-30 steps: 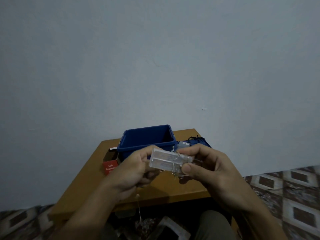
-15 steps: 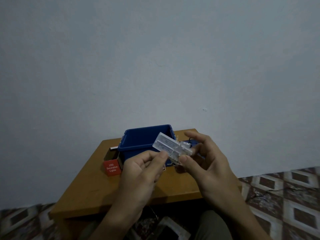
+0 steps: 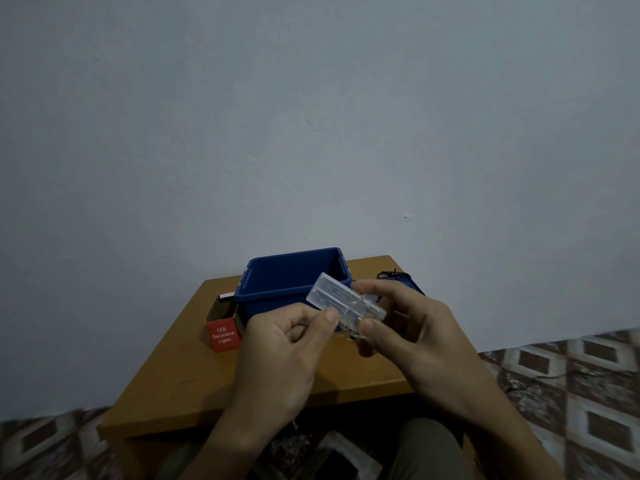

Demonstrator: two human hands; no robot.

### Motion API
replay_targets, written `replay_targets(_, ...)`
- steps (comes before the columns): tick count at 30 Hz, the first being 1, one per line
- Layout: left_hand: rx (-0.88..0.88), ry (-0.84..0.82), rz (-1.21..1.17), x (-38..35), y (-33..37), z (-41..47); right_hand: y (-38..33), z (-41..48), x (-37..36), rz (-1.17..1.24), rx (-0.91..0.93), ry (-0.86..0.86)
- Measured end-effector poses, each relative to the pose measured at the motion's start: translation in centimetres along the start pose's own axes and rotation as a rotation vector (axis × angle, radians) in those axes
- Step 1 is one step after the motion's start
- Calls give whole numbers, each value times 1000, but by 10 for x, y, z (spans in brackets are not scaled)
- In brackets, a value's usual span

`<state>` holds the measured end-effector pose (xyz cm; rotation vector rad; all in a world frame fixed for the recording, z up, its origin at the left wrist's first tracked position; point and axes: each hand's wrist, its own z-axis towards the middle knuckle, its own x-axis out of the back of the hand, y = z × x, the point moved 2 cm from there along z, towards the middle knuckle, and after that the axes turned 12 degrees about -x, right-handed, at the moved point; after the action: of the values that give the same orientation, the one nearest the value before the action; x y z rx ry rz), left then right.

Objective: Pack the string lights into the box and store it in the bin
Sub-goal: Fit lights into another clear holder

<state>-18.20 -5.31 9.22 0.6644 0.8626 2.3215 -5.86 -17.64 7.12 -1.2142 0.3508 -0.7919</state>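
Both hands hold the string lights in the air, just in front of the bin [image 3: 291,275] and above the table [image 3: 180,375]. The right hand [image 3: 412,334] curls round one end of the battery case [image 3: 341,299], thumb beneath and fingers over. The left hand [image 3: 280,355] pinches its near corner between thumb and forefinger. We cannot tell whether wire lies in that pinch.

Risks, as we judge them:
- The wire [image 3: 349,323] is hair-thin. Loose turns could slip off the smooth case and tangle.
- A bulky winding may not fit the box [image 3: 223,332].
- Trailing strand could snag the table edge.

Materials:
- Case: clear hard plastic, oblong, ribbed, glossy.
- Box: small red card, printed, flap open, just left of the bin.
- Bin: blue moulded plastic, rimmed.
- Table: matte brown wood.
- Lid [image 3: 407,280]: blue, behind the right hand.
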Motion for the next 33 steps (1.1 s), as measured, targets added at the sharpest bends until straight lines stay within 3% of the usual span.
replay_targets(4,32,-23,-24,1,3,2,2,1,-2,19,18,50)
replay_targets(9,202,-159,-59,7,6,4,4,2,1,25,26,137)
replay_targets(20,288,-396,112,22,26,12,2,2,7,28,10,153)
replay_targets(24,233,-578,214,29,32,17,5,3,3,-48,16,159)
replay_targets(27,127,-613,337,32,38,25,6,3,2,-92,14,165)
replay_targets(33,-282,-646,709,34,48,52,3,0,-1,-144,-43,33)
